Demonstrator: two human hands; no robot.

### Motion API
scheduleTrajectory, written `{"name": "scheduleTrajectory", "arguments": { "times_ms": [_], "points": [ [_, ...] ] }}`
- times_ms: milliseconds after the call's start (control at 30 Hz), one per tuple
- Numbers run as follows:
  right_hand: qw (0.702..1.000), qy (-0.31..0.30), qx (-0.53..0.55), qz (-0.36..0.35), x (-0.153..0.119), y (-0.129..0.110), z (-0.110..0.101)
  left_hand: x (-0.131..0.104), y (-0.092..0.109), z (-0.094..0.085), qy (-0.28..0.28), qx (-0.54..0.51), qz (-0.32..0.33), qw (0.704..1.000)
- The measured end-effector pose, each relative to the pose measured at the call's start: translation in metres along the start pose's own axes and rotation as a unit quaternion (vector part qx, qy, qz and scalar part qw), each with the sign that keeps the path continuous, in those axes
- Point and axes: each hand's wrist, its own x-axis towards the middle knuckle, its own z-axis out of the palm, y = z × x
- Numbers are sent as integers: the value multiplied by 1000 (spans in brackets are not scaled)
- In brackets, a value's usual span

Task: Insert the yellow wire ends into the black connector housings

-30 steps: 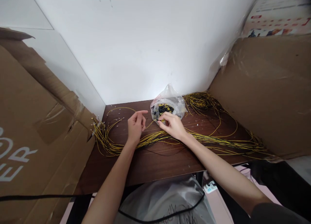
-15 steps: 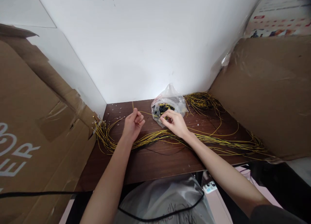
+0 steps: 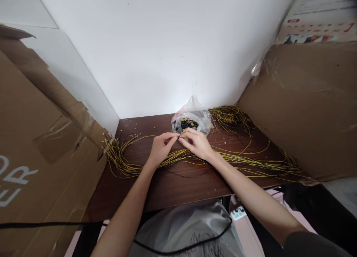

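By the plastic bag point(image 3: 205, 117), both hands point(image 3: 161, 150) point(image 3: 197, 144) (nearly touching) pinch a small dark piece point(image 3: 179, 138).

Thin yellow wire point(image 3: 145, 137), loosely curved over the brown tabletop point(image 3: 184, 193); small dark piece point(image 3: 179, 137) by the clear bag point(image 3: 194, 105).

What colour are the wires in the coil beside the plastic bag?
The coil looks mostly yellow with some black; the head view shows it best.
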Motion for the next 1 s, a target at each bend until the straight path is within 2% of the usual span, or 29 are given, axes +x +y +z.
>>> {"name": "scheduleTrajectory", "arguments": {
  "times_ms": [167, 233, 333, 433, 500, 533, 600, 733, 833, 900, 1000],
  "points": [
    [1000, 10, -3, 20, 0, -1, -3, 3, -4, -4, 26, 56, 42, 997],
    [999, 17, -4, 26, 1, -1, -4, 4, -4, -5, 66, 45, 24, 997],
    [998, 35, -10, 41, 2, 0, -5, 8, -3, -8, 168, -37, -36, 984],
    [997, 56, -14, 52, 2, 3, -6, 11, -5, -16, 268, -202, -121, 934],
    [996, 63, -16, 55, 2, 5, -6, 12, -6, -21, 308, -294, -173, 888],
    [996, 64, -17, 55, 2, 5, -6, 13, -6, -23, 314, -318, -188, 874],
    [996, 62, -18, 53, 2, 6, -6, 12, -4, -24, 293, -328, -186, 879],
    [998, 44, -17, 41, 1, 3, -6, 9, 2, -12, 155, -253, -123, 947],
    [999, 21, -20, 28, 1, 0, -4, 5, 2, 0, 65, -183, -102, 976],
    [1000, 7, -21, 19, 0, -1, -3, 3, 0, 5, 31, -140, -88, 986],
    [1000, -10, -18, 5, 0, -2, -2, 1, -3, 8, 16, -86, -63, 994]
  ]
}}
